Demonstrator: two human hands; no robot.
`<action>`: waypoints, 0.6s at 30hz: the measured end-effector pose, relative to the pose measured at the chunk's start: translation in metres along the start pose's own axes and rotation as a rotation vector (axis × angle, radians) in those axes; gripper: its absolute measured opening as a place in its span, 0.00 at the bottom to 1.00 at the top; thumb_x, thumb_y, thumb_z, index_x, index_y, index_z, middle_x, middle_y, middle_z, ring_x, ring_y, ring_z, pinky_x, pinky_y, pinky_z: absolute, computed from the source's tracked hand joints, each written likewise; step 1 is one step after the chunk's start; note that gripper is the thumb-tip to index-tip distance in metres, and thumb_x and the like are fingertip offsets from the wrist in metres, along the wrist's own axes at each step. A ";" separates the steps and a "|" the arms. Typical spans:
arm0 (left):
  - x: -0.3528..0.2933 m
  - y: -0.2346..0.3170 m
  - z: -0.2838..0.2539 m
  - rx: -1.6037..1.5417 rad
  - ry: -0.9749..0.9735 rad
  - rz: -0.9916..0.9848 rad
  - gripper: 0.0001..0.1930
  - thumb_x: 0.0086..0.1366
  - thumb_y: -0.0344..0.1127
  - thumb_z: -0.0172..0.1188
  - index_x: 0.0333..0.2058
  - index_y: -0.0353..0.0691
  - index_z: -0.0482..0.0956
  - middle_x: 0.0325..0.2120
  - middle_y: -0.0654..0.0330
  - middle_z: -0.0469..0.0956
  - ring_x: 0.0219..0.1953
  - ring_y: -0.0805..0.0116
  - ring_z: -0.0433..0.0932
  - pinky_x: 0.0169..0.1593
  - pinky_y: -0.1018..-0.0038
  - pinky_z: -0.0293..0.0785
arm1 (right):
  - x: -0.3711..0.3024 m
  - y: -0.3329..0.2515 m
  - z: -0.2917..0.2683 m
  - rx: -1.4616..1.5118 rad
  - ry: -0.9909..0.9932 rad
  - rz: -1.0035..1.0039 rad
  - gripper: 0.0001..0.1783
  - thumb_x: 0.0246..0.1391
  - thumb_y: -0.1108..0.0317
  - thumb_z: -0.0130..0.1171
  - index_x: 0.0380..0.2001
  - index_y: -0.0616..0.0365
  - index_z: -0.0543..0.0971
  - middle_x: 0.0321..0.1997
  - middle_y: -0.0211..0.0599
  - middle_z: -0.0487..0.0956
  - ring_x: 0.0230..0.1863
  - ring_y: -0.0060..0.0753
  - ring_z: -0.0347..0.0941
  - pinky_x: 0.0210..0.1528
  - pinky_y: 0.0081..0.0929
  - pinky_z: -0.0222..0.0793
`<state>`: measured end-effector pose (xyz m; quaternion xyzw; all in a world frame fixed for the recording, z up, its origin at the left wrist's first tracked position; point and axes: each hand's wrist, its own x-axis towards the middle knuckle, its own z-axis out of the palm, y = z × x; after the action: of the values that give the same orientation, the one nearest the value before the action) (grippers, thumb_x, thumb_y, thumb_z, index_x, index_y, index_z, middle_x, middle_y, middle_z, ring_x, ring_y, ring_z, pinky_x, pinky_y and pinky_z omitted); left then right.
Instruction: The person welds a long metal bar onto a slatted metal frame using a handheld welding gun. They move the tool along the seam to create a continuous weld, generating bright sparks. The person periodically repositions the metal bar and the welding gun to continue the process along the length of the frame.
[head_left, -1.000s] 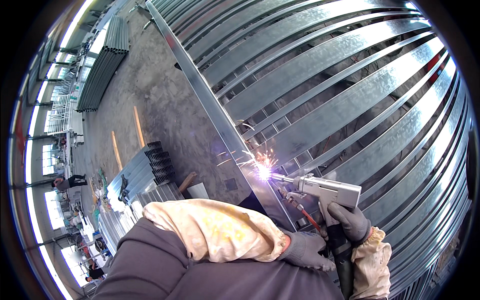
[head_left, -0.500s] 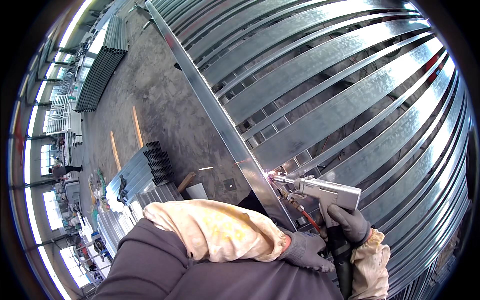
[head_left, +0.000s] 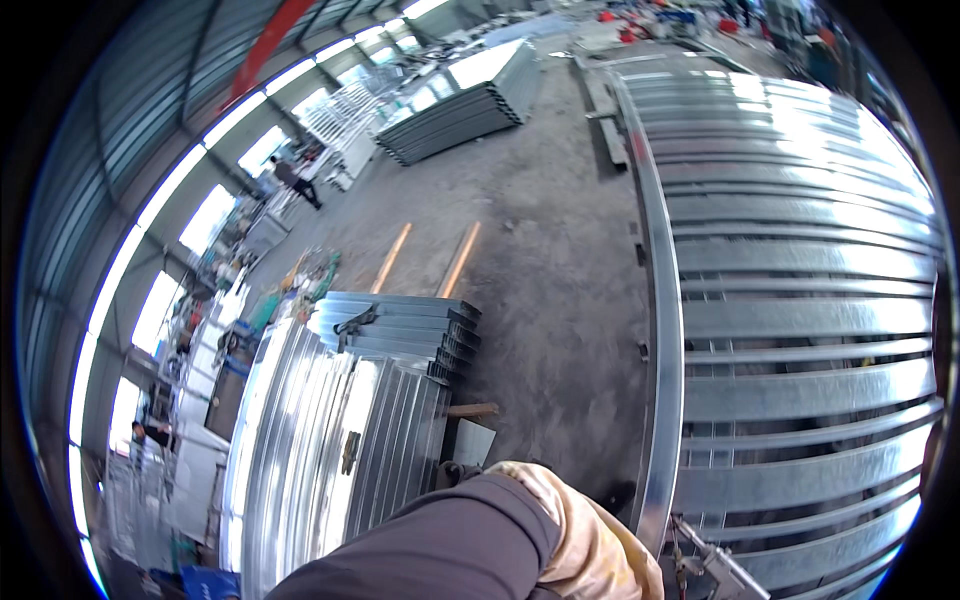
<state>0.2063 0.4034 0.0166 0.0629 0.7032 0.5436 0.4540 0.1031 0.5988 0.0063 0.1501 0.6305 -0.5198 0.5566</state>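
My left arm rises from the lower edge in a dark sleeve (head_left: 450,535) with a cream, stained sleeve cover (head_left: 590,530) on the forearm. The left hand is cut off below the picture. At the lower right edge shows the front part of a silver welding gun (head_left: 735,573), its nozzle beside the long side rail (head_left: 665,400) of a galvanized steel frame. The hand at the gun's grip is out of view. Many flat metal slats (head_left: 800,388) run across the frame to the right of the rail. No sparks show at the nozzle.
Bundled metal profiles (head_left: 385,430) lie left of the frame, a smaller stack (head_left: 400,325) behind them. Two wooden strips (head_left: 460,258) rest on the concrete floor (head_left: 550,300). Farther off stand a large profile stack (head_left: 460,120) and a person (head_left: 296,183) near the windows.
The view has swung up and left, away from the work. Both gloved hands have dropped out of the picture, and the sparks at the welding gun's tip are gone.
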 end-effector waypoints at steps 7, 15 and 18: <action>-0.008 -0.009 0.003 -0.049 0.102 0.076 0.33 0.61 0.60 0.61 0.50 0.33 0.79 0.44 0.47 0.83 0.48 0.51 0.81 0.52 0.61 0.76 | -0.015 -0.014 0.001 -0.027 0.092 0.049 0.31 0.62 0.49 0.59 0.60 0.59 0.71 0.50 0.38 0.77 0.47 0.30 0.72 0.45 0.27 0.72; -0.026 -0.012 0.025 -0.120 0.191 0.204 0.31 0.62 0.57 0.61 0.50 0.34 0.79 0.44 0.48 0.83 0.48 0.54 0.81 0.52 0.62 0.76 | -0.071 0.000 -0.033 0.163 0.202 -0.116 0.28 0.64 0.49 0.57 0.57 0.58 0.74 0.46 0.37 0.78 0.43 0.28 0.73 0.41 0.26 0.71; -0.071 0.012 0.010 -0.203 0.083 0.191 0.25 0.65 0.52 0.60 0.50 0.36 0.80 0.45 0.53 0.83 0.50 0.60 0.80 0.54 0.66 0.75 | -0.148 -0.027 -0.009 0.107 0.246 -0.316 0.24 0.66 0.50 0.54 0.53 0.59 0.77 0.43 0.36 0.78 0.39 0.27 0.73 0.38 0.24 0.71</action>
<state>0.2497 0.3733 0.0667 0.0610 0.6535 0.6548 0.3748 0.1276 0.6525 0.1449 0.1412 0.6810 -0.6109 0.3783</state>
